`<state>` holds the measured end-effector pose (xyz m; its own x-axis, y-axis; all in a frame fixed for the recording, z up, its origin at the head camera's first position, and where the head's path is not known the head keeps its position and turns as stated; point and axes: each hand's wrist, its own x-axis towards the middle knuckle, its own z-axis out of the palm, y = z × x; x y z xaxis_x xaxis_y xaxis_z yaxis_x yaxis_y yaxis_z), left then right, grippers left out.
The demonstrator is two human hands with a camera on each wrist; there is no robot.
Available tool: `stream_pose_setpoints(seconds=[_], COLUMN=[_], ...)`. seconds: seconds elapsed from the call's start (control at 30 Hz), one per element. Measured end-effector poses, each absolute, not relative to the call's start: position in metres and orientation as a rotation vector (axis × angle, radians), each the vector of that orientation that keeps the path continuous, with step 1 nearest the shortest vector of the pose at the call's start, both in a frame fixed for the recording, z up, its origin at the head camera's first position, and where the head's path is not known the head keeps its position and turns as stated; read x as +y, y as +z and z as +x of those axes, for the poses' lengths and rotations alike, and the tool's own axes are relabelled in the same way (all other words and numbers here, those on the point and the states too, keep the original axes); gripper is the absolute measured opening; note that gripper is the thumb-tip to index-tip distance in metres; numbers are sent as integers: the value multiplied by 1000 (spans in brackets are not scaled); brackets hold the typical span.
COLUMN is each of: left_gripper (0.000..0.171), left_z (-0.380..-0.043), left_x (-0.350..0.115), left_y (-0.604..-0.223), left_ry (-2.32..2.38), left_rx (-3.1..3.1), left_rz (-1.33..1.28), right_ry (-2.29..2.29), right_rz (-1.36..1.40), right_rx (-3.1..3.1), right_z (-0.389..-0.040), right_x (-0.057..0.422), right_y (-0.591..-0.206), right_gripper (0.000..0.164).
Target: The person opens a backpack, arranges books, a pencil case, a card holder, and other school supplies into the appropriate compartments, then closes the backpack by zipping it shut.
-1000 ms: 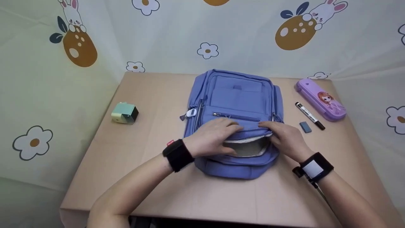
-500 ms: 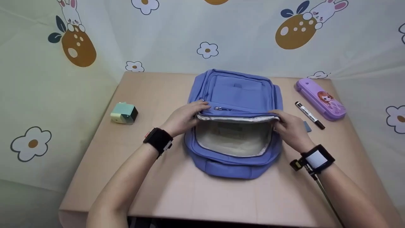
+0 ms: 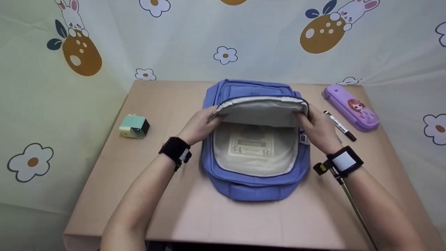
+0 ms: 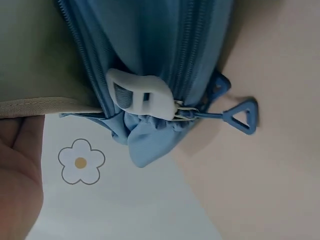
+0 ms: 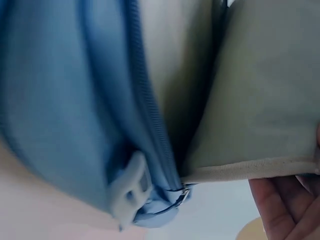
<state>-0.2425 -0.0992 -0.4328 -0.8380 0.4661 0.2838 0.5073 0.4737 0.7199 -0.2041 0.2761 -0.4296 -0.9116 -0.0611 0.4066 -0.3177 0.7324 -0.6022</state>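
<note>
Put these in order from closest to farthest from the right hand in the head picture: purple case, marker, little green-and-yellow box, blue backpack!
1. Blue backpack: touching; the right hand holds its flap.
2. Marker: just right of the hand.
3. Purple case: beyond the marker, farther right.
4. Green-and-yellow box: far left, past the backpack.

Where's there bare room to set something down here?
Bare: between the teal-and-yellow object and the backpack, beyond the left hand; also between the backpack and the near edge of the table. Crowded: right of the backpack, with the right hand, marker and pencil case.
</note>
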Motion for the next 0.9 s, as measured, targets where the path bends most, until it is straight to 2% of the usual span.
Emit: stream_pose_setpoints(seconds=[0.23, 0.43, 0.53, 0.7, 0.9], left_gripper=[24, 31, 34, 36, 36], left_z=[-252, -256, -256, -258, -261], left_x=[-88, -82, -80, -77, -77], left_y=[-428, -427, -428, -429, -427], left_ry=[-1527, -1562, -1590, -1660, -1711], left_rx=[-2621, -2632, -2647, -2652, -2696], left_rz=[-596, -455, -404, -334, -231], right_ry=[1054, 1170, 1244, 1226, 994], right_rz=[200, 172, 197, 162, -97], right_rx=[-2544, -2532, -2513, -2534, -2754], right_z=[-223, -230, -228, -219, -220], right_x=[271, 271, 279, 314, 389], right_y=[-422, -424, -427, -433, -435], right_gripper=[36, 46, 44, 43, 65])
